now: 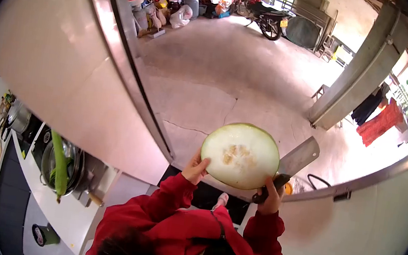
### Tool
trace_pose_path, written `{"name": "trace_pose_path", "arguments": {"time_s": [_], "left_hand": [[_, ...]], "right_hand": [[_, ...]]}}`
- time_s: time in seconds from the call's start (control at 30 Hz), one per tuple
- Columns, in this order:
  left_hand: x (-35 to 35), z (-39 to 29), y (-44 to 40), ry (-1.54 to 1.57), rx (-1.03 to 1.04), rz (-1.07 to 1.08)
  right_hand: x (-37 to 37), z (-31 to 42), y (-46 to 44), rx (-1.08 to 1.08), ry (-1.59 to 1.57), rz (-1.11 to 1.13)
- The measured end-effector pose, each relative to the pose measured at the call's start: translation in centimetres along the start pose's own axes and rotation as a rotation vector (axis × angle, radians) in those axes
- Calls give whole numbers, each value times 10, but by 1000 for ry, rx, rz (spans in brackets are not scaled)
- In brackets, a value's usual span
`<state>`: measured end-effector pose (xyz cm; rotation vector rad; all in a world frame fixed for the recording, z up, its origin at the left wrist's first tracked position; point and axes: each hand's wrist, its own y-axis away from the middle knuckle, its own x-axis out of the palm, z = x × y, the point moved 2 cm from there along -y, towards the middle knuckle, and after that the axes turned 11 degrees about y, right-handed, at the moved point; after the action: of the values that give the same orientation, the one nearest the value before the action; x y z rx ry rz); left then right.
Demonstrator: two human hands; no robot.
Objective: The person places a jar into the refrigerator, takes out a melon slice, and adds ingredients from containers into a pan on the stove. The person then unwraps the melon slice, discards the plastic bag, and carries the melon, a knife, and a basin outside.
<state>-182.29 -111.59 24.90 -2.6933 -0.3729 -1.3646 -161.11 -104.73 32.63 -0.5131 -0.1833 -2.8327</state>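
A large cut winter melon (219, 166) is held up in front of me, its pale face with the seedy core turned toward me and a green rind around the edge. My left hand (195, 168) grips its left side, thumb on the cut face. On the lower right, my right hand (272, 196) is wrapped round the dark handle of a cleaver (300, 157) while its thumb touches the melon's edge. The broad blade points up and to the right, beside the melon. Part of the fingers of both hands is hidden.
A doorway threshold (201, 193) lies below, between a pale wall at left and another at right. On the left counter (73, 218), a long green gourd (60, 166) rests across a wok. Ahead stand a pillar (358, 70), a motorcycle (263, 17) and piled bags (181, 16).
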Motion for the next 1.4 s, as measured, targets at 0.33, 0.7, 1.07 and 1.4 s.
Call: {"name": "trace_pose_path", "arguments": {"time_s": [0.33,0.7,1.07,1.4], "left_hand": [[-4,5,-160,41,-16,-176],[-107,-1,-328,379,-78,-348],[-267,-97,-625,439,180,-495],[-369,-199,-906,561,537,-565]], "right_hand": [[-10,-7,-205,211,-41,99],[49,-65,-425,358,138,270],[8,-141,-710,322,456,-343],[64,-182,-1044,141,591,-290]]}}
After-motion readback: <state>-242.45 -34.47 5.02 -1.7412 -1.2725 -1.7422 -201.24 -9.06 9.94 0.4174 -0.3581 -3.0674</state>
